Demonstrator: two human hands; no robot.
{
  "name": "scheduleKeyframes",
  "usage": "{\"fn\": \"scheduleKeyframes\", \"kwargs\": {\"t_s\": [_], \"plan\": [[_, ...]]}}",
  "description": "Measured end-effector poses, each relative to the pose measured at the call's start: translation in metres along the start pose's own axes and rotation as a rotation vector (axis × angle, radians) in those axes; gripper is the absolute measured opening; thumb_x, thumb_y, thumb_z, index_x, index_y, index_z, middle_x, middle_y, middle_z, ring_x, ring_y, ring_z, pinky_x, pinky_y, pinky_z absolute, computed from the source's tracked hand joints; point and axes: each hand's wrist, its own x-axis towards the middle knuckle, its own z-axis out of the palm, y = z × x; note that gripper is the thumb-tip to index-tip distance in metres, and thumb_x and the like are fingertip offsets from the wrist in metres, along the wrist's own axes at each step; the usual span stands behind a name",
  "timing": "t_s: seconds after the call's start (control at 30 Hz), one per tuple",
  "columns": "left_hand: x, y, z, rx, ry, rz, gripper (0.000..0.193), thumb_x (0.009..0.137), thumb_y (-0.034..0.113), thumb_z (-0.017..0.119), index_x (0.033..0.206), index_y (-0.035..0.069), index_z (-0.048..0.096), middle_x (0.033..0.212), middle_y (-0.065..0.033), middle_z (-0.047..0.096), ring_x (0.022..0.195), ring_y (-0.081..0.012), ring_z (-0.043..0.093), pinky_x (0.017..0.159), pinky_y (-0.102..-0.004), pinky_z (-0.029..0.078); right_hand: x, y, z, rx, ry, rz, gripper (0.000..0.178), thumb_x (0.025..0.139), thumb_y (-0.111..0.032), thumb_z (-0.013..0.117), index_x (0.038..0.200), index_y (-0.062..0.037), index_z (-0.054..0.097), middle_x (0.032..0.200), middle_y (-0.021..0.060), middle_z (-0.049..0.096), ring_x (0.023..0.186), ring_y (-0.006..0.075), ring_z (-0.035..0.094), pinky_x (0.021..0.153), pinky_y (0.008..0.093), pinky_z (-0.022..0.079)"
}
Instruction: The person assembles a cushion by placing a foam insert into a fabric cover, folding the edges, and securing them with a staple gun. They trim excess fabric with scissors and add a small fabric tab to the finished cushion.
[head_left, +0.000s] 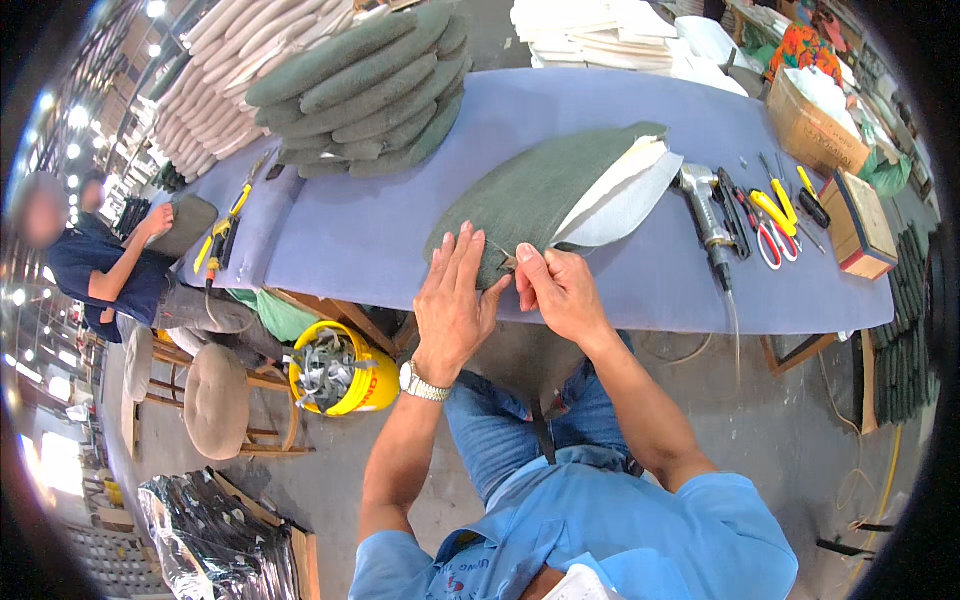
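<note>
A dark green fabric-covered cushion [540, 185] lies on the blue padded table in front of me. Along its right side the cover stands apart, and pale foam [622, 172] and a whitish lining flap [625, 205] show. My left hand [455, 300] rests on the cushion's near left end, its fingers stretched out flat over the fabric. Close beside it, my right hand [560, 290] is closed in a pinch at the near edge of the cushion. A small bit of the cover's edge [508, 262] shows between my two hands; the fingertips partly hide it.
Stacked green cushions [370, 95] stand at the far left of the table [380, 240]. On the right lie a pneumatic gun [708, 215], red-handled scissors [770, 245], yellow-handled tools [775, 212] and a box [858, 225]. A yellow bucket [375, 385] of scraps stands below left; a co-worker [110, 260] is farther left.
</note>
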Motion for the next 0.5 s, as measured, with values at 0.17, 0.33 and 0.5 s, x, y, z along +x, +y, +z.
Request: {"fn": "scheduleKeyframes", "kwargs": {"t_s": [0.17,0.33,0.5], "plan": [[-0.014,-0.009,0.006,-0.130,0.002,-0.169,0.059,0.086,0.016,0.079,0.138,0.003,0.054,0.145,-0.0200,0.058,0.125,-0.0416,0.062,0.095,-0.0467,0.057,0.021,0.002,0.013,-0.073,-0.122,-0.062,0.058,0.108,-0.040,0.047,0.066,-0.0028,0.061,0.056,0.0084,0.061,0.053,0.0202,0.060,0.055,0.0362,0.048],[-0.016,-0.015,0.010,-0.173,0.080,-0.179,0.058,0.084,0.011,0.080,0.136,0.005,0.056,0.145,-0.0188,0.058,0.123,-0.0411,0.064,0.091,-0.0437,0.059,0.042,-0.023,0.007,-0.616,-0.155,-0.165,0.051,0.104,-0.040,0.051,0.073,-0.0046,0.070,0.069,0.0191,0.068,0.068,0.0408,0.069,0.065,0.0539,0.053],[-0.041,-0.015,0.028,-0.138,0.170,-0.127,0.058,0.079,0.016,0.085,0.131,0.011,0.060,0.146,-0.0190,0.057,0.122,-0.0403,0.065,0.088,-0.0455,0.061,0.034,-0.054,-0.001,-0.921,-0.133,-0.251,0.041,0.101,-0.035,0.057,0.078,-0.0053,0.073,0.071,0.0193,0.069,0.069,0.0401,0.069,0.062,0.0529,0.053]]}}
